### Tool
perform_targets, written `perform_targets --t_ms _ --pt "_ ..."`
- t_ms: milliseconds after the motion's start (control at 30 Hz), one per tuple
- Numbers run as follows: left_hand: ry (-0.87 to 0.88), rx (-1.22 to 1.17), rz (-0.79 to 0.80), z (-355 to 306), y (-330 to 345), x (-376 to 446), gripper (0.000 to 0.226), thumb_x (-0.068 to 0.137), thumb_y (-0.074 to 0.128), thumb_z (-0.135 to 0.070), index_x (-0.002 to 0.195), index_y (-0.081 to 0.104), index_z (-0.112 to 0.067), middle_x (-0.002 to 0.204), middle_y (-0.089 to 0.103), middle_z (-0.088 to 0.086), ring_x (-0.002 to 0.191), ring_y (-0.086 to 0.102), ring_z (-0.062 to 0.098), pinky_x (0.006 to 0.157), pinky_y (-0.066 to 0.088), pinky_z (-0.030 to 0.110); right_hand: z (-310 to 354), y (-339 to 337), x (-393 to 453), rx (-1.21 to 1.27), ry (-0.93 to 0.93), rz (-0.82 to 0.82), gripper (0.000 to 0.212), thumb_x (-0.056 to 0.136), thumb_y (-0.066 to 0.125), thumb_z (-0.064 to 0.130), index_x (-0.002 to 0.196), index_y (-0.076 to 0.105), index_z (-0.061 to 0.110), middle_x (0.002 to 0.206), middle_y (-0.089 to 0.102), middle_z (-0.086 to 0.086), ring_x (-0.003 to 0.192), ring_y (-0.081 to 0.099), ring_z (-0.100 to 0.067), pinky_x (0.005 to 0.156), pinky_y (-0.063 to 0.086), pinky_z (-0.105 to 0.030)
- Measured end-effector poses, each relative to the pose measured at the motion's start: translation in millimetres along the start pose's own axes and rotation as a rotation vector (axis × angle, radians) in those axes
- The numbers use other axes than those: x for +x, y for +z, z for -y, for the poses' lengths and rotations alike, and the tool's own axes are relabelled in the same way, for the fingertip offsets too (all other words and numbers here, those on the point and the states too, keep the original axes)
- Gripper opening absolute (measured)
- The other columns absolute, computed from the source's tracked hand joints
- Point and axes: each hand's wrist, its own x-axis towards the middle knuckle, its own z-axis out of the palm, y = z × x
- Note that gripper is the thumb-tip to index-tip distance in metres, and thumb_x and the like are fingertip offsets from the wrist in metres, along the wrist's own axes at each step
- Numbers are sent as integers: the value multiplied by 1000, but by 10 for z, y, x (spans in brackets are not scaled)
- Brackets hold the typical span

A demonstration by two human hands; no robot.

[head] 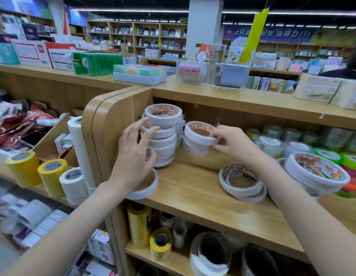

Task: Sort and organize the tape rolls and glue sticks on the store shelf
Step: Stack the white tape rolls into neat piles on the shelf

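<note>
Right hand [225, 141] pinches the top white tape roll [200, 134] of a short stack [195, 145] at the back of the wooden shelf [193, 188], fingers curled over its rim. Left hand [136, 150] has fingers spread and lightly bent against the side of the tall stack [162, 136] of white double-sided tape rolls in the shelf's left corner, steadying it, not gripping. The tall stack looks uneven, rolls offset from one another, top roll sitting slightly skewed; a nudge from the left hand or a knock from the roll in the right hand could topple it forward off the shelf. A single roll [144, 186] lies flat at the shelf's front edge under the left wrist, partly overhanging, so a wrist drag could push it off. Two thin rolls [243, 182] lie loose mid-shelf, a wider pile [316, 172] to the right. No glue sticks identifiable in view.
</note>
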Motion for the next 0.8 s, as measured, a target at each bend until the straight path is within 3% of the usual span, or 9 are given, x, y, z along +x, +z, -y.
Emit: perform_targets --t_ms 133,233,300,400,533,733,800 --pt "20 47 108 17 78 59 48 79 49 -17 127 51 -12 143 34 11 132 28 28 104 29 46 -54 251 282 -71 140 13 20 84 62 14 104 62 15 93 48 2 97 53 -23 80 45 -35" --pt "13 41 148 66 120 63 48 78 52 -19 126 52 -14 144 33 9 129 31 28 101 30 46 -96 330 295 53 234 37 31 85 64 21 114 56 18 107 52 0 100 50 -18 83 44 -33" --pt "22 34 139 88 129 60 46 80 48 -23 126 52 -16 144 32 7 127 33 28 100 30 43 -101 347 271 136 210 24 33 83 66 27 114 58 17 108 52 0 99 48 -15 84 43 -31" --pt "21 6 139 98 140 55 47 81 41 -29 126 50 -17 145 31 5 126 34 28 99 31 43 -83 357 281 55 219 35 27 85 62 34 106 63 17 107 53 -1 100 49 -18 84 45 -38" --pt "27 5 135 102 148 45 47 81 41 -29 126 47 -19 145 30 5 126 33 28 98 32 44 -42 334 389 -34 308 41 29 90 57 33 113 59 15 113 54 -4 103 53 -24 85 47 -40" --pt "27 1 136 112 155 46 47 81 41 -28 127 46 -20 145 30 6 125 34 28 98 34 46 -66 385 369 -6 255 112 43 88 60 28 128 47 19 124 50 -2 107 52 -22 86 45 -37" --pt "34 -3 134 114 158 42 47 81 41 -27 127 46 -19 145 30 6 125 34 29 98 34 46 -82 434 359 -79 247 36 44 87 61 22 128 47 18 124 48 -3 105 53 -24 82 45 -36"
